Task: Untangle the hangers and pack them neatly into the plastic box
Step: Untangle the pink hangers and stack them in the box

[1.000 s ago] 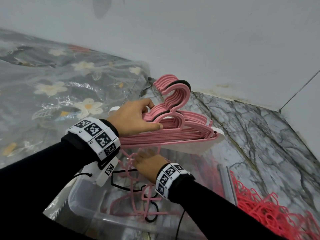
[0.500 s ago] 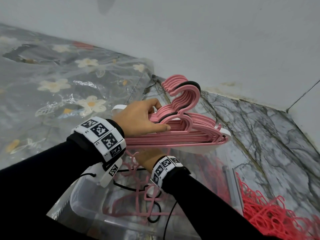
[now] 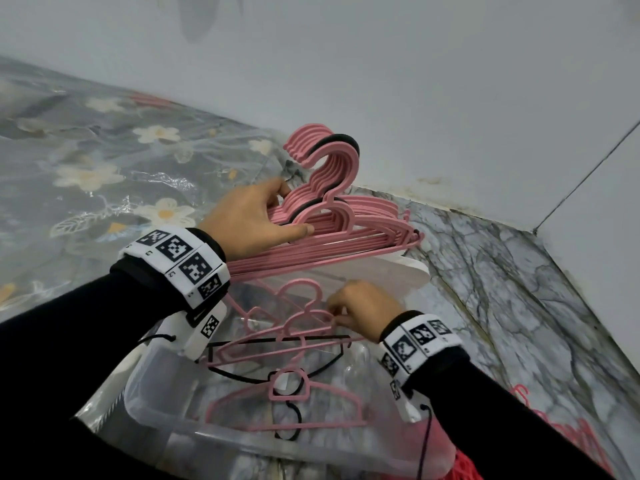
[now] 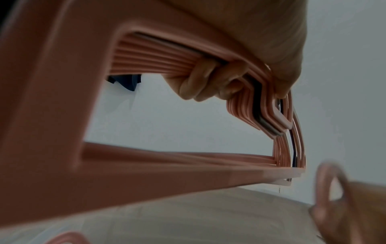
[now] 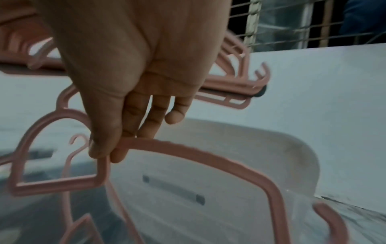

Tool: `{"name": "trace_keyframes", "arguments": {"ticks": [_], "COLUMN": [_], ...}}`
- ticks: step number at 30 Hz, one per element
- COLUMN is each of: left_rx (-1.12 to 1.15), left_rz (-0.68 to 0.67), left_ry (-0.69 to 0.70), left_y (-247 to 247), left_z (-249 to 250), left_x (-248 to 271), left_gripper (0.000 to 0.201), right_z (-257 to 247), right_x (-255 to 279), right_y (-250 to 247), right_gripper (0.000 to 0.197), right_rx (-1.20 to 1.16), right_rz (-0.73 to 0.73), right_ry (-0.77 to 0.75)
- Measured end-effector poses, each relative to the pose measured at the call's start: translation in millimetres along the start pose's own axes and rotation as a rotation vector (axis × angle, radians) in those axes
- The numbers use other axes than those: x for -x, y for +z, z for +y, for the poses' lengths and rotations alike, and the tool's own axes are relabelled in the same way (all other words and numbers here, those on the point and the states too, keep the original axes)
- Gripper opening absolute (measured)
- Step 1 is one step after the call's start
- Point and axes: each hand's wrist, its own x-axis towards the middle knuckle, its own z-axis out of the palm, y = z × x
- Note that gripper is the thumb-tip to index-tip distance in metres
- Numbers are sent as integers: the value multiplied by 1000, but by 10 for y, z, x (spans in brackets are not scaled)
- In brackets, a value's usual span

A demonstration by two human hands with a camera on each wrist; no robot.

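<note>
While head view hides it, right hand [image 5: 133, 69] pinches pink hanger [image 5: 208, 158].

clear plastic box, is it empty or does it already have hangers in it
Not empty: the clear plastic box holds loose pink hangers and black hangers.

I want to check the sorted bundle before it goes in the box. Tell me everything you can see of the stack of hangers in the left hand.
The stack of hangers is a tight bundle of thin pink plastic hangers with one black hanger sandwiched among them. Their hooks are aligned and point up toward the wall; the bars run roughly level. The left hand grips it at the necks, fingers curled round the shoulders. It is held above the clear plastic box, beside the box's white lid; contact with the lid cannot be told.
</note>
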Motion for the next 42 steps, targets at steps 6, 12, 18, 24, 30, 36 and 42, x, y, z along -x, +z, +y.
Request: {"name": "trace_keyframes", "arguments": {"ticks": [6,12,18,24,30,36,42], "left_rx": [-9,-39,-20,-19,-86,-72,-27], "left_rz": [-70,-105,-148,-180,-240,-233,-276], "left_ry": [-18,-23,-27,-68,-88,-75,-93], "left_y": [23,128,188,203,216,209,254], "left_z": [-5,23,37,-42,-22,-64,-80], "left_x": [60,59,89,94,105,94,128], "left_gripper": [46,60,52,62,69,49,48], "right_z": [138,232,251,174,131,167,278], "right_x": [322,476,476,382,288,255,204], "right_y": [-313,-465,-543,-549,-558,-585,-418], "right_gripper": [14,9,7,9,13,38,70], "right_rx": [-210,-165,-101,-51,-42,-153,127], "right_rz": [220,461,577,565,553,619,360], "right_ry": [-11,-2,35,66,94,123,132]}}
